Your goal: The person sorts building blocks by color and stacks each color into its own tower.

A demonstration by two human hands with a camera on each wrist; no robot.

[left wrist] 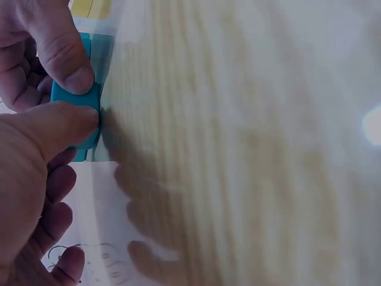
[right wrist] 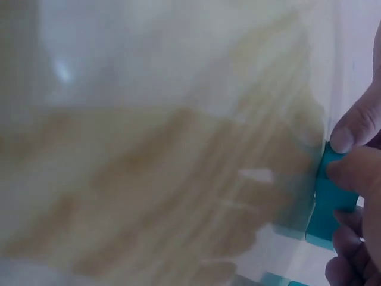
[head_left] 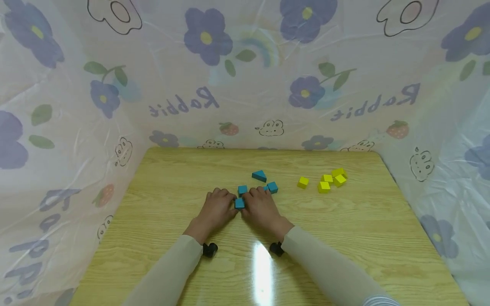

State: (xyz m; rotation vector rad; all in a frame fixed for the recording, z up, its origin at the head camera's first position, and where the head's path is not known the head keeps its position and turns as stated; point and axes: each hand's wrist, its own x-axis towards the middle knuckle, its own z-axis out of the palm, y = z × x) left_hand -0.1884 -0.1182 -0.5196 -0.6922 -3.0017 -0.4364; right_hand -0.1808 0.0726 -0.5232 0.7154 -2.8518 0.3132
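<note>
In the head view, a blue cube [head_left: 239,203] sits between the two hands near the middle of the table. My left hand [head_left: 217,208] pinches it from the left, its thumb against the near face in the left wrist view. From the right, my right hand [head_left: 263,209] grips it too, and both thumbs lie side by side on the blue surface [right wrist: 333,208] in the right wrist view. Just behind stands another blue cube [head_left: 243,190]. A third blue cube [head_left: 272,187] is past the right fingers, next to a partly hidden blue piece [head_left: 266,188].
A blue triangular block [head_left: 259,175] lies farther back. Several yellow blocks [head_left: 323,187] are grouped at the back right, with a single yellow cube [head_left: 303,182] left of them. Patterned cloth [head_left: 245,85] walls in the wooden table [head_left: 172,178] at the back and sides.
</note>
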